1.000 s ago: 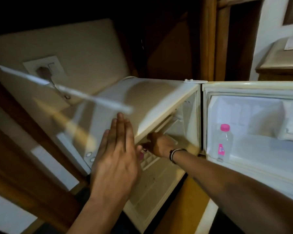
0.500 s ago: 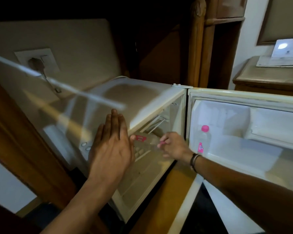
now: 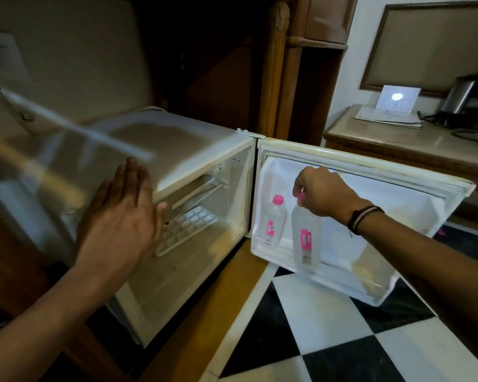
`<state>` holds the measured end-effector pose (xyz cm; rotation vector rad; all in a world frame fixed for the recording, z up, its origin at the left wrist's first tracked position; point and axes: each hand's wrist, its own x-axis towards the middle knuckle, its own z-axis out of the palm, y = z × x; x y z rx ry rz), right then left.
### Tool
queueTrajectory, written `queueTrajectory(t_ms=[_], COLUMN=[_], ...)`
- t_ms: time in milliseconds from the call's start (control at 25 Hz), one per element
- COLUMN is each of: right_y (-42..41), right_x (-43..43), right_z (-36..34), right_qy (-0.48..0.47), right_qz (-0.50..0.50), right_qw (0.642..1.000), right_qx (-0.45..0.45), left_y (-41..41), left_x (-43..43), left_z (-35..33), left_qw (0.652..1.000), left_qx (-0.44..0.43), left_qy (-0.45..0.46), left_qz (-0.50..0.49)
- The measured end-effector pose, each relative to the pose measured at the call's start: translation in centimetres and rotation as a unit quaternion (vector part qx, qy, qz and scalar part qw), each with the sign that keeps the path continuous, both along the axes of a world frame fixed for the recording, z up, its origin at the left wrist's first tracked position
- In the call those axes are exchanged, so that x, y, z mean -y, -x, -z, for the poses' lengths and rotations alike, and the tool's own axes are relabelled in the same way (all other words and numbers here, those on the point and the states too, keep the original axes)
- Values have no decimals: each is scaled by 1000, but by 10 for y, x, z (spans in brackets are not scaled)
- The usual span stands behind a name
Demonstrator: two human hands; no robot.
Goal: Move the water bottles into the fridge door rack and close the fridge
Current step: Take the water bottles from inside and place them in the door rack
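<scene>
A small white fridge (image 3: 182, 150) stands open, its door (image 3: 398, 172) swung out to the right. One clear water bottle with a pink cap (image 3: 273, 221) stands upright in the door rack (image 3: 342, 285). My right hand (image 3: 323, 193) grips a second clear bottle with a pink label (image 3: 305, 238) by its cap, holding it upright just right of the first, its base at the rack. My left hand (image 3: 122, 216) is flat, fingers together, against the fridge's left front edge.
Inside the fridge lies a white ice tray (image 3: 185, 230) under a wire shelf (image 3: 202, 188). A wooden side table (image 3: 403, 139) with papers and a kettle stands behind the door. The floor is black-and-white checkered tile (image 3: 315, 326).
My right hand came out of the fridge interior holding a bottle and carried it right to the door rack, beside the first bottle. The view shifted right. My left hand stayed on the fridge.
</scene>
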<state>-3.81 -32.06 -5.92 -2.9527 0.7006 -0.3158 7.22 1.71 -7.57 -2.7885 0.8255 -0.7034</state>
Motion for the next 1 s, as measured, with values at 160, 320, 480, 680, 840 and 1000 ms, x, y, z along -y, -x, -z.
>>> queueTrajectory(t_ms=[160,320,480,680,840,1000], right_y=[-17,-44,-61,-74,-74,-80], right_x=[20,40,51,61,44,-20], right_z=[25,58,95,102,95,79], right_qy=[47,4,-32,-36,42,73], right_qz=[31,66,76,85,84,-77], right_qw=[998,997,997,996,996,980], right_qx=[22,28,10,9,9,166], left_y=[2,-2,-7,-9,-5,-7], left_x=[-1,-2,-2,-4,-6,-6], left_z=[-2,2,5,6,4,8], left_qw=[1000,1000,1000,1000,998,998], left_qx=[-7,4,10,23,55,56], left_qy=[-25,-27,-17,-14,-8,-5], left_qz=[-3,1,8,1,-1,14])
